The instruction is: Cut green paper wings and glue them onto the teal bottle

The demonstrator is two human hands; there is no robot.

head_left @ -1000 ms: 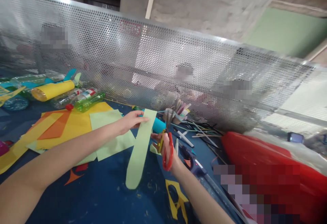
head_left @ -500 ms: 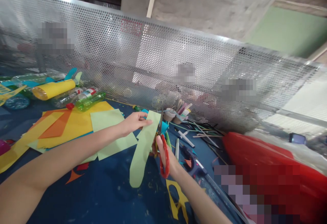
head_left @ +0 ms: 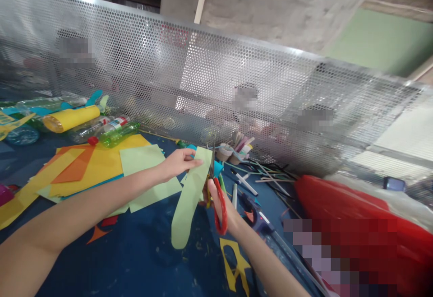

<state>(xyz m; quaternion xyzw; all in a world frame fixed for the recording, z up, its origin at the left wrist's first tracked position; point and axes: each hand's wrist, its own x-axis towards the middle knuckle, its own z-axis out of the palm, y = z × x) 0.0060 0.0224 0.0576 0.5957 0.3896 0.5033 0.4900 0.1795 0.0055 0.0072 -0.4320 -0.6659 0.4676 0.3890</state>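
Note:
My left hand (head_left: 181, 164) pinches a long strip of pale green paper (head_left: 187, 204) near its upper end. The strip's rounded lower end hangs over the blue table. In my right hand (head_left: 219, 200) is a pair of scissors (head_left: 221, 213) with red handles. Their blades point up along the strip's upper right edge and look slightly parted. Whether the blades touch the paper there is hard to see. Behind my left forearm lie pale green sheets (head_left: 144, 152) and a pile of yellow paper (head_left: 111, 161). A yellow cut-out scrap (head_left: 233, 261) rests below my right wrist.
Plastic bottles (head_left: 120, 134) and a yellow-wrapped bottle (head_left: 72, 118) lie at the back left. A glue gun (head_left: 259, 218) and white sticks (head_left: 245, 182) are right of my hand, beside a red bag (head_left: 338, 202). A perforated metal screen (head_left: 216, 67) borders the table.
The scissors and my right hand have shifted slightly to the right, with the handles spread a little wider. My left hand and the strip have barely moved.

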